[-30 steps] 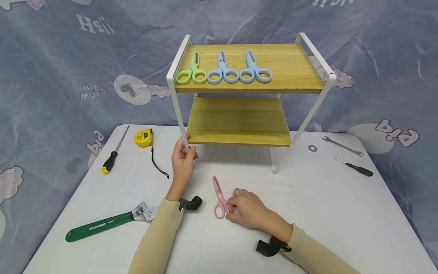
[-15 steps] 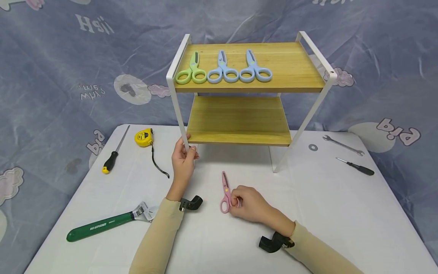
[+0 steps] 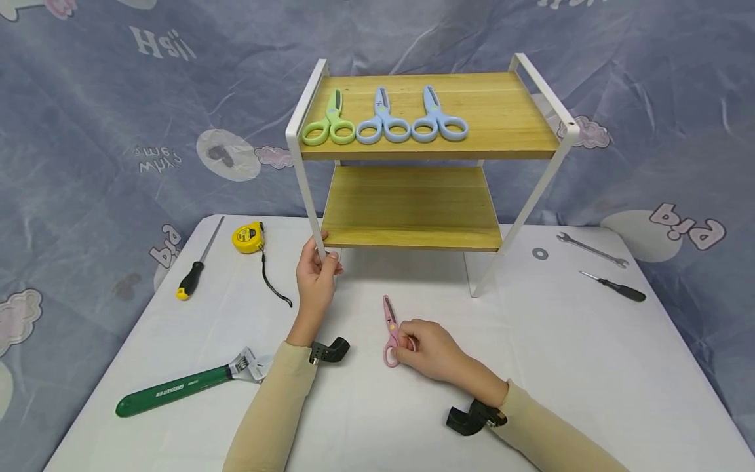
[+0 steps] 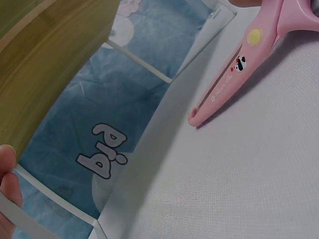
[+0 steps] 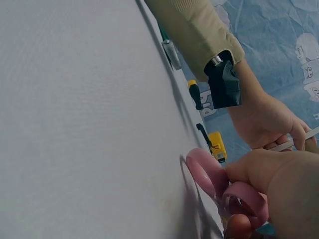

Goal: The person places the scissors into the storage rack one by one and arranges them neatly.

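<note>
Pink scissors [image 3: 391, 321] lie low over the white table in front of the rack, blades pointing toward it. My right hand [image 3: 433, 349] pinches their right handle loop; the right wrist view shows thumb and finger at the pink loops [image 5: 207, 172]. In the left wrist view the scissors' blade [image 4: 224, 87] is close up, its shadow on the cloth beside it. My left hand [image 3: 316, 275] grips the front left white leg of the two-tier wooden rack [image 3: 413, 210]. On its top shelf, green scissors [image 3: 331, 121] and two blue scissors [image 3: 383, 118] lie in a row at the left.
At the left are a screwdriver [image 3: 191, 275], a yellow tape measure [image 3: 248, 237] with a black strap, and a green-handled adjustable wrench [image 3: 177, 389]. At the right lie a washer [image 3: 539, 254], a spanner [image 3: 592, 250] and a small black screwdriver [image 3: 620, 289]. A printed cloth hangs behind.
My right hand has moved the pink scissors slightly to the right and toward the rack, turning them a little. In the last half second they shift only slightly. My left hand stays on the leg.
</note>
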`<action>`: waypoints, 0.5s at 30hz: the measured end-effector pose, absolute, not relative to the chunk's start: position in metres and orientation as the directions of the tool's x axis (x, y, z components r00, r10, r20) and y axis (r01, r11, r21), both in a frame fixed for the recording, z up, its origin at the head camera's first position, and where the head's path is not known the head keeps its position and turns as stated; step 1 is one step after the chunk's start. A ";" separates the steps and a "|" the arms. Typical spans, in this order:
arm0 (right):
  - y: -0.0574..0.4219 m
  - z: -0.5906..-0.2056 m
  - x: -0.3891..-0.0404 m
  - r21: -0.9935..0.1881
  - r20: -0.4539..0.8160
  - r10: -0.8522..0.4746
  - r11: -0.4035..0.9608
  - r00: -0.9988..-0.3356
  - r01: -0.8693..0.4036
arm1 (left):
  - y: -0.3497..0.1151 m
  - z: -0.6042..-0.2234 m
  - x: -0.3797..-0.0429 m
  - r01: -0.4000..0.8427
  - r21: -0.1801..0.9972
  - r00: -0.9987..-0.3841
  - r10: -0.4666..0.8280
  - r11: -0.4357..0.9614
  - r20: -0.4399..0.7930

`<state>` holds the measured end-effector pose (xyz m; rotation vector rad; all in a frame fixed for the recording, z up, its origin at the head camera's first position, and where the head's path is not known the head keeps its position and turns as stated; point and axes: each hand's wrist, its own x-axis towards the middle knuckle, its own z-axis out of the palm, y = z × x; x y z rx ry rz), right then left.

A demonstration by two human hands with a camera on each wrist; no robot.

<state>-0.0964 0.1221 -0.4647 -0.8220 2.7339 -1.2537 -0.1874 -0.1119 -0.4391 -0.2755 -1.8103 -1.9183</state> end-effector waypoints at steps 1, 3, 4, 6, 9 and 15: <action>0.122 -0.464 -0.096 -0.705 0.190 -0.477 0.542 -0.858 -0.457 | -0.112 -0.439 -0.188 0.475 0.880 -0.861 -0.207 -0.005 0.464; 0.122 -0.464 -0.096 -0.695 0.183 -0.488 0.549 -0.854 -0.463 | -0.112 -0.440 -0.188 0.478 0.878 -0.860 -0.207 -0.005 0.467; 0.122 -0.463 -0.096 -0.694 0.177 -0.491 0.552 -0.853 -0.463 | -0.112 -0.440 -0.188 0.480 0.877 -0.859 -0.208 -0.004 0.469; 0.122 -0.462 -0.096 -0.690 0.158 -0.498 0.562 -0.853 -0.456 | -0.112 -0.440 -0.188 0.481 0.877 -0.858 -0.208 -0.004 0.469; 0.122 -0.461 -0.095 -0.694 0.134 -0.508 0.565 -0.851 -0.446 | -0.111 -0.439 -0.188 0.478 0.878 -0.859 -0.210 -0.008 0.466; 0.124 -0.461 -0.097 -0.711 0.130 -0.528 0.540 -0.839 -0.450 | -0.111 -0.439 -0.188 0.472 0.881 -0.862 -0.213 -0.012 0.459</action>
